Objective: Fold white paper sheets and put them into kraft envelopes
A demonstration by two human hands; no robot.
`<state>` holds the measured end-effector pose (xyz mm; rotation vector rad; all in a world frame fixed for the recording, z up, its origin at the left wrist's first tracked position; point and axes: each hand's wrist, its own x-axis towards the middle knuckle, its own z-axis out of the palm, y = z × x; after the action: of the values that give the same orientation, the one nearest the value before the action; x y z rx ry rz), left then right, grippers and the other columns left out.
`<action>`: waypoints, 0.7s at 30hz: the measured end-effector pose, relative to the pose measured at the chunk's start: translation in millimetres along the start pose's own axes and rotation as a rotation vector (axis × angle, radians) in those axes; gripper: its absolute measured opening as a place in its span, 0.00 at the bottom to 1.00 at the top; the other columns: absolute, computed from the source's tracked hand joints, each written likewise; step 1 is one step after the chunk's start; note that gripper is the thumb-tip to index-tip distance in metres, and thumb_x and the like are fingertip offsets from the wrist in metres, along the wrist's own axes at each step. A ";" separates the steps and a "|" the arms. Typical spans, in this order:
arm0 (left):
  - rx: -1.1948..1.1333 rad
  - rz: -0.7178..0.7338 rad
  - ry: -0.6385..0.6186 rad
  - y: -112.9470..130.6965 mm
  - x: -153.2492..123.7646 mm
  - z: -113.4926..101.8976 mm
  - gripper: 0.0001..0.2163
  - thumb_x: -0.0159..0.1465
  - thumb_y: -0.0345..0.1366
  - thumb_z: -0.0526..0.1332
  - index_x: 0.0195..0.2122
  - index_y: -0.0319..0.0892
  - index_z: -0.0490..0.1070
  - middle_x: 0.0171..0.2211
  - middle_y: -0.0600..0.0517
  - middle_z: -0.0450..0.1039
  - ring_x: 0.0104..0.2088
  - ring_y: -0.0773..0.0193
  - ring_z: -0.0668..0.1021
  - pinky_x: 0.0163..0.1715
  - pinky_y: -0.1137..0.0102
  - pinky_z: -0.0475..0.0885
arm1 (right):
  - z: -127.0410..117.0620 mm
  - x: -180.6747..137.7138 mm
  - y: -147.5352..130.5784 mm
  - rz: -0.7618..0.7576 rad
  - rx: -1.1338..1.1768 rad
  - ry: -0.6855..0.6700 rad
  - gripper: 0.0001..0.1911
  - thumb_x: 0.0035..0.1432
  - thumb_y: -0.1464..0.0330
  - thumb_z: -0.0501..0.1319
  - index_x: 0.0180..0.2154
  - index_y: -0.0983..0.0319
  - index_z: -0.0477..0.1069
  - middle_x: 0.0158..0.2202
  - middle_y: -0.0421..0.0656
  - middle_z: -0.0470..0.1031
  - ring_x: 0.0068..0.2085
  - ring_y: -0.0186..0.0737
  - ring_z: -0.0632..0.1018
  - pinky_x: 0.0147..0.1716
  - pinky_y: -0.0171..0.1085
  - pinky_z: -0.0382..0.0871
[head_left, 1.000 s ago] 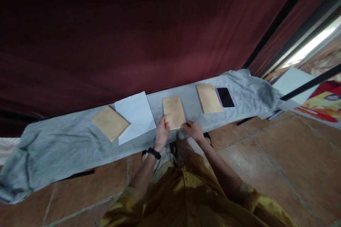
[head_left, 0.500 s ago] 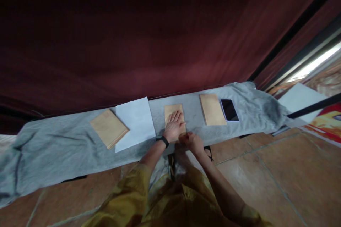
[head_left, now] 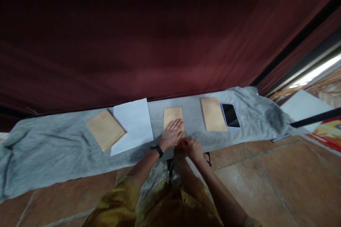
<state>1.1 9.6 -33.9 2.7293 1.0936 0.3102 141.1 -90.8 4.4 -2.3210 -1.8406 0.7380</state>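
Observation:
A brown paper envelope (head_left: 172,112) lies on the grey cloth in front of me, with a small reddish print near its far right corner. My left hand (head_left: 173,132) rests flat over its nearer half, fingers together and stretched out. At the envelope's near right corner is my right hand (head_left: 192,148), its fingers curled closed. Whatever those fingers grip is hidden from view. A black band (head_left: 157,151) circles my left wrist.
Grey cloth (head_left: 61,156) covers the long narrow surface. To the left, a stack of brown envelopes (head_left: 105,129) overlaps white paper (head_left: 133,126). Another envelope stack (head_left: 214,115) and a phone (head_left: 230,115) lie to the right. Dark red fabric (head_left: 160,49) rises behind; tiled floor (head_left: 253,177) is below.
My left hand has slid toward the near edge of the envelope, uncovering more of its far half. My right hand stays by the near right corner. The view has shifted slightly.

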 end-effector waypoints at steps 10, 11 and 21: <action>0.028 0.119 -0.059 24.7 -77.1 -19.9 0.25 0.73 0.47 0.51 0.69 0.48 0.56 0.71 0.51 0.55 0.71 0.59 0.55 0.70 0.58 0.51 | -20.4 50.4 3.4 -0.180 0.035 0.137 0.21 0.72 0.63 0.46 0.55 0.62 0.72 0.49 0.52 0.80 0.48 0.46 0.81 0.50 0.41 0.71; 0.030 0.116 -0.057 25.7 -79.6 -20.9 0.24 0.73 0.46 0.51 0.69 0.49 0.57 0.71 0.52 0.55 0.71 0.59 0.56 0.70 0.58 0.51 | -20.1 61.9 0.5 -0.279 0.046 0.198 0.23 0.73 0.64 0.44 0.60 0.62 0.68 0.56 0.52 0.76 0.54 0.44 0.78 0.55 0.41 0.68; 0.038 0.109 -0.058 24.9 -79.3 -19.3 0.23 0.73 0.45 0.53 0.68 0.53 0.59 0.70 0.54 0.56 0.70 0.61 0.59 0.70 0.57 0.53 | -3.1 135.5 -12.4 -0.456 -0.132 0.277 0.31 0.73 0.59 0.42 0.70 0.67 0.51 0.72 0.51 0.50 0.71 0.50 0.55 0.69 0.53 0.45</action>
<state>-43.6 -61.5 -19.1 2.8184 0.9470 0.2266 152.7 40.2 -30.9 -1.8350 -2.2093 0.2303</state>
